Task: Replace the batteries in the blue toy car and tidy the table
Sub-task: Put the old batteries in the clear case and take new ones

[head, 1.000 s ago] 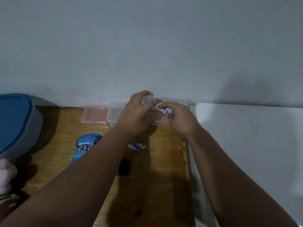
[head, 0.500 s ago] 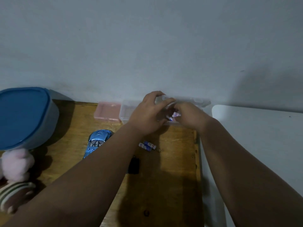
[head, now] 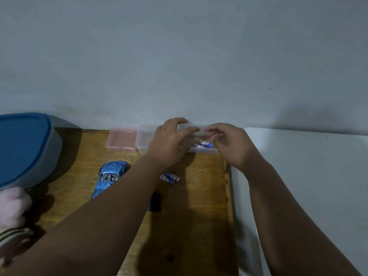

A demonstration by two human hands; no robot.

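The blue toy car [head: 111, 175] lies on the wooden table [head: 199, 216], partly behind my left forearm. A clear plastic box [head: 143, 140] stands against the wall. My left hand [head: 169, 144] grips its raised lid [head: 192, 128]. Two blue-and-white batteries [head: 205, 144] lie inside the box. My right hand [head: 231, 146] hovers just over them, fingers loosely curled and holding nothing, with the index fingertip at the lid's edge. Two more batteries [head: 170, 177] rest on the table below my left wrist. A black battery cover [head: 156, 202] lies beside my forearm.
A pink plastic box [head: 121, 141] sits left of the clear one. A big container with a blue lid [head: 23, 148] fills the far left, with a pink plush toy [head: 12, 212] below it. A white table [head: 298, 176] adjoins on the right.
The two batteries that my right hand held are now lying in the clear box, and that hand is empty. My left hand still holds the lid up. The view shifted.
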